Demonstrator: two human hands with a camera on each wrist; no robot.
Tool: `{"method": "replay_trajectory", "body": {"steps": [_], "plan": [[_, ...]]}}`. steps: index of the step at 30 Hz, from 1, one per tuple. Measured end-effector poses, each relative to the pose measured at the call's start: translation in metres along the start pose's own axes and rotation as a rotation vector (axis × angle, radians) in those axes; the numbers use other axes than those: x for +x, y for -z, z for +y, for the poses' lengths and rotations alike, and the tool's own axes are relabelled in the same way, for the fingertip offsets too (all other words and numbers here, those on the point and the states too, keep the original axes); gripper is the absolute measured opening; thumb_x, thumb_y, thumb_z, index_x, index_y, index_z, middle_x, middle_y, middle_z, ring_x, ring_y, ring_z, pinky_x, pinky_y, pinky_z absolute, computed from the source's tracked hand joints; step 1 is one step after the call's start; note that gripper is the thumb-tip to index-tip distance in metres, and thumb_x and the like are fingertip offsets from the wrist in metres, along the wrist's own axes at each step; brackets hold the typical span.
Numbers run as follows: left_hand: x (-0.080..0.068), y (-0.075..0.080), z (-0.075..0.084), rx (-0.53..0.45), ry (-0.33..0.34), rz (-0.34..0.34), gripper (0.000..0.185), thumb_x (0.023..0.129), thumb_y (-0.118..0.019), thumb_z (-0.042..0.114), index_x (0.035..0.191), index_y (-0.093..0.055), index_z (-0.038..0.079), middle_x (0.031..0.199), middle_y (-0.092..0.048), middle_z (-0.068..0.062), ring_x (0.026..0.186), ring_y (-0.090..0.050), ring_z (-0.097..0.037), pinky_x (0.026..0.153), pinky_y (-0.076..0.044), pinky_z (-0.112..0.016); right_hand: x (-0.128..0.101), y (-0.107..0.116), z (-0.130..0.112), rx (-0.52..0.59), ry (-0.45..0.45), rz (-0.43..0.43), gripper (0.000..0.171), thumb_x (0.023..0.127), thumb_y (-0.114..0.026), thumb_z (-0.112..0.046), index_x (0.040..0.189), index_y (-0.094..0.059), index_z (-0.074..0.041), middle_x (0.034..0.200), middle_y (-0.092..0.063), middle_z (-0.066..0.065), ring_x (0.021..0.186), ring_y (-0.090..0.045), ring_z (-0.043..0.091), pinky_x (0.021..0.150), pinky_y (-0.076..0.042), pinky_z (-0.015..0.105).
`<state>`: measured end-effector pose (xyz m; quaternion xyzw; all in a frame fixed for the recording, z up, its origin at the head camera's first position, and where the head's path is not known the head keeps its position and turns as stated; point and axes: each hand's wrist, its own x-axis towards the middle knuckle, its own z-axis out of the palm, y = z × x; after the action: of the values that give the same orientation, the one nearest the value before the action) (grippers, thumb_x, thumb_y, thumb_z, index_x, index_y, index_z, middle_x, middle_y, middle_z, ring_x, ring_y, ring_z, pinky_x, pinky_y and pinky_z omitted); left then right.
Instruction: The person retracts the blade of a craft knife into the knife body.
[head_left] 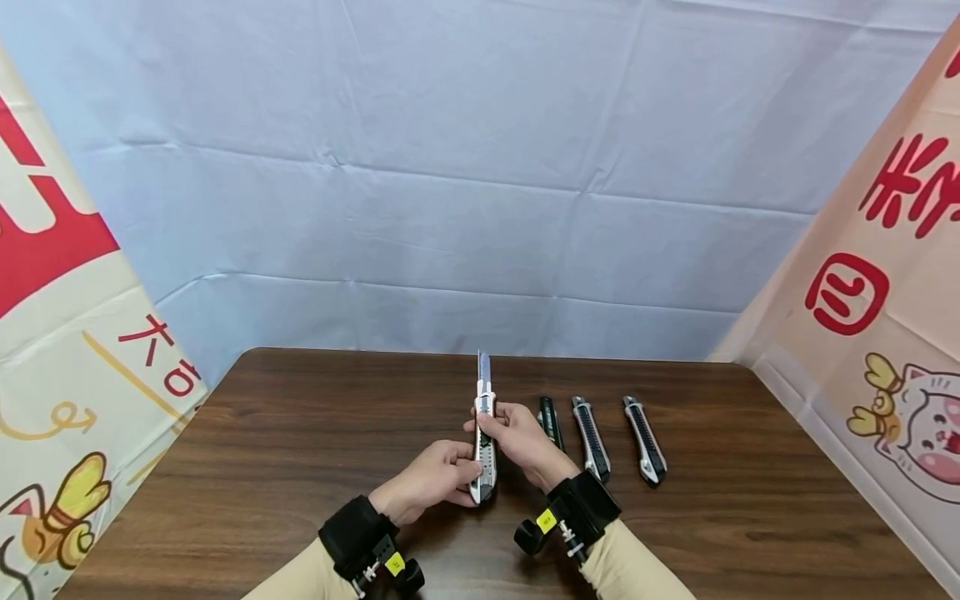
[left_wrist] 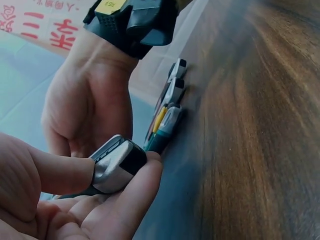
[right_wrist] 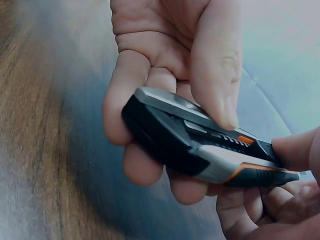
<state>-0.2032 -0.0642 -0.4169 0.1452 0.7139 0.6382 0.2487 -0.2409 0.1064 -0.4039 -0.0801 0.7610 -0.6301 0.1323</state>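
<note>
A silver-and-black utility knife (head_left: 485,450) stands between both hands over the table, its blade (head_left: 483,367) extended and pointing away from me. My left hand (head_left: 435,479) pinches the tail end between thumb and fingers. Farther forward on the body, my right hand (head_left: 525,437) grips from the right, its thumb lying over the slider side. In the right wrist view, orange trim shows on the knife (right_wrist: 225,167), with the left hand (right_wrist: 155,50) around its rear and the right hand (right_wrist: 290,205) at the front. The blade is mostly hidden there.
To the right on the brown wooden table (head_left: 330,417) lie a dark green utility knife (head_left: 550,421), partly behind the right hand, and two silver-and-black utility knives, one nearer (head_left: 591,437) and one farther right (head_left: 645,442). Cloth backdrops (head_left: 480,208) surround the table.
</note>
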Motion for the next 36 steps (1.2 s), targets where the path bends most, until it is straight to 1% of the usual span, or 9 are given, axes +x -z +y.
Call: {"method": "replay_trajectory", "body": {"steps": [5, 11, 15, 18, 20, 23, 27, 32, 36], "plan": [[-0.002, 0.001, 0.002, -0.006, 0.011, 0.001, 0.036, 0.102, -0.048, 0.015, 0.128, -0.055, -0.008, 0.111, -0.069, -0.017, 0.098, -0.069, -0.018, 0.082, -0.060, -0.034, 0.001, 0.001, -0.003, 0.013, 0.001, 0.011, 0.036, 0.103, -0.049, -0.016, 0.131, -0.053, 0.006, 0.112, -0.071, 0.018, 0.108, -0.060, 0.018, 0.083, -0.044, 0.023], [-0.004, 0.003, 0.003, -0.080, 0.022, -0.039, 0.038, 0.106, -0.042, 0.020, 0.129, -0.053, -0.009, 0.114, -0.067, -0.022, 0.100, -0.069, -0.020, 0.090, -0.058, -0.034, 0.001, 0.000, -0.009, 0.044, 0.016, 0.042, 0.036, 0.103, -0.051, -0.022, 0.129, -0.056, 0.002, 0.113, -0.071, 0.016, 0.117, -0.058, 0.021, 0.097, -0.040, 0.032], [-0.004, 0.003, 0.002, -0.095, 0.009, -0.043, 0.038, 0.106, -0.041, 0.019, 0.131, -0.052, -0.008, 0.115, -0.067, -0.021, 0.101, -0.068, -0.017, 0.091, -0.058, -0.034, -0.001, -0.002, -0.008, 0.049, -0.012, 0.066, 0.039, 0.102, -0.052, -0.029, 0.124, -0.060, 0.002, 0.107, -0.073, 0.013, 0.112, -0.062, 0.019, 0.099, -0.044, 0.035], [-0.004, 0.003, 0.000, -0.089, 0.015, -0.029, 0.038, 0.106, -0.041, 0.019, 0.133, -0.051, -0.007, 0.116, -0.066, -0.021, 0.101, -0.068, -0.017, 0.091, -0.058, -0.034, -0.002, -0.003, -0.005, 0.031, -0.022, 0.080, 0.043, 0.102, -0.052, -0.035, 0.121, -0.062, 0.003, 0.104, -0.074, 0.011, 0.107, -0.064, 0.017, 0.097, -0.049, 0.036], [-0.003, 0.003, -0.001, -0.086, 0.023, -0.024, 0.038, 0.106, -0.041, 0.019, 0.133, -0.051, -0.006, 0.115, -0.067, -0.020, 0.100, -0.068, -0.017, 0.090, -0.058, -0.034, -0.003, -0.003, -0.003, 0.013, -0.018, 0.084, 0.046, 0.102, -0.051, -0.037, 0.120, -0.062, 0.003, 0.103, -0.074, 0.010, 0.106, -0.065, 0.018, 0.098, -0.049, 0.037], [-0.002, 0.002, -0.002, -0.082, 0.028, -0.025, 0.037, 0.106, -0.041, 0.019, 0.131, -0.053, -0.006, 0.111, -0.068, -0.018, 0.097, -0.069, -0.017, 0.089, -0.059, -0.034, -0.003, -0.005, -0.002, -0.008, -0.015, 0.090, 0.044, 0.102, -0.050, -0.036, 0.120, -0.062, 0.003, 0.102, -0.074, 0.010, 0.108, -0.063, 0.018, 0.102, -0.046, 0.039], [-0.002, 0.002, -0.001, -0.089, 0.043, -0.033, 0.037, 0.106, -0.041, 0.019, 0.128, -0.054, -0.008, 0.107, -0.070, -0.018, 0.093, -0.070, -0.017, 0.086, -0.060, -0.034, -0.003, -0.007, -0.003, -0.016, -0.017, 0.100, 0.041, 0.102, -0.051, -0.032, 0.120, -0.062, 0.003, 0.101, -0.074, 0.010, 0.108, -0.063, 0.018, 0.103, -0.043, 0.040], [-0.002, 0.002, 0.001, -0.090, 0.057, -0.025, 0.036, 0.106, -0.041, 0.017, 0.126, -0.055, -0.009, 0.106, -0.071, -0.018, 0.091, -0.071, -0.017, 0.084, -0.060, -0.034, -0.006, -0.009, -0.006, -0.008, -0.012, 0.104, 0.037, 0.103, -0.051, -0.026, 0.124, -0.059, 0.003, 0.104, -0.073, 0.013, 0.105, -0.065, 0.019, 0.100, -0.047, 0.040], [-0.002, 0.001, 0.001, -0.084, 0.051, -0.020, 0.035, 0.106, -0.041, 0.017, 0.124, -0.057, -0.009, 0.103, -0.071, -0.018, 0.089, -0.071, -0.016, 0.083, -0.061, -0.033, -0.007, -0.010, -0.006, -0.001, -0.017, 0.100, 0.036, 0.103, -0.050, -0.023, 0.126, -0.057, 0.004, 0.107, -0.072, 0.015, 0.106, -0.065, 0.022, 0.096, -0.050, 0.037]]}}
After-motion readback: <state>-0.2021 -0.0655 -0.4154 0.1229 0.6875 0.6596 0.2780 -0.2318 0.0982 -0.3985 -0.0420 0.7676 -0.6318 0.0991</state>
